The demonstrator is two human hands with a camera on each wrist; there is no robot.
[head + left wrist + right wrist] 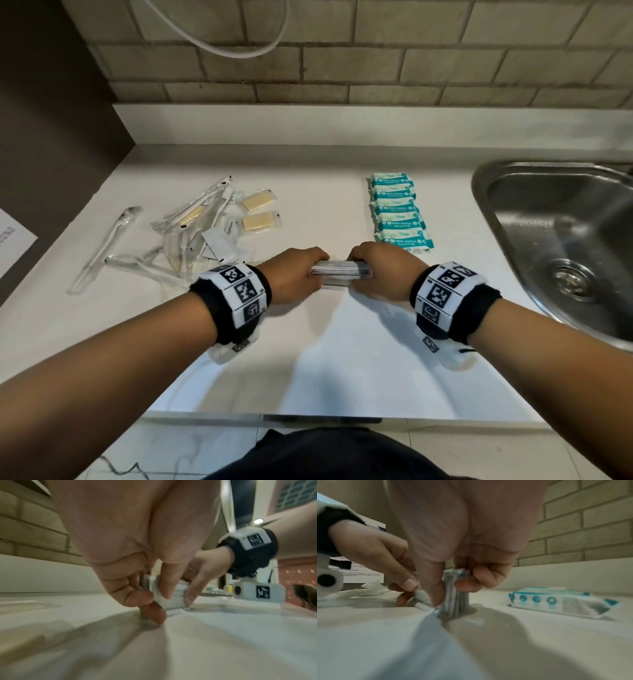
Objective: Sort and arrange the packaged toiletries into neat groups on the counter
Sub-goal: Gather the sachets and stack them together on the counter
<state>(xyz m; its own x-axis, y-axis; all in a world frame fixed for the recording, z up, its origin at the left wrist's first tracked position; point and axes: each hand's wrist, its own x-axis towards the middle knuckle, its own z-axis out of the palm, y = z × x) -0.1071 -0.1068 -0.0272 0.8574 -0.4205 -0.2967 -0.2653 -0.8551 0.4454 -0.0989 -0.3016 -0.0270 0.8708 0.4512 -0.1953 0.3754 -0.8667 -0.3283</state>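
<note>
Both hands hold one small stack of flat white sachets (340,274) standing on edge on the white counter (342,359). My left hand (294,277) pinches its left end between thumb and fingers, and the stack (169,596) shows behind that thumb. My right hand (376,274) pinches the right end, where the sachet edges (455,588) stand upright between thumb and curled fingers. A neat overlapping row of teal-and-white wipe packs (400,214) lies behind the right hand; the nearest pack (561,601) is beside it.
A loose heap of clear-wrapped toothbrushes, combs and white sachets (195,236) lies at the left. Two wrapped yellow soaps (258,212) sit behind it. One wrapped toothbrush (102,250) lies apart, far left. A steel sink (565,240) is at the right.
</note>
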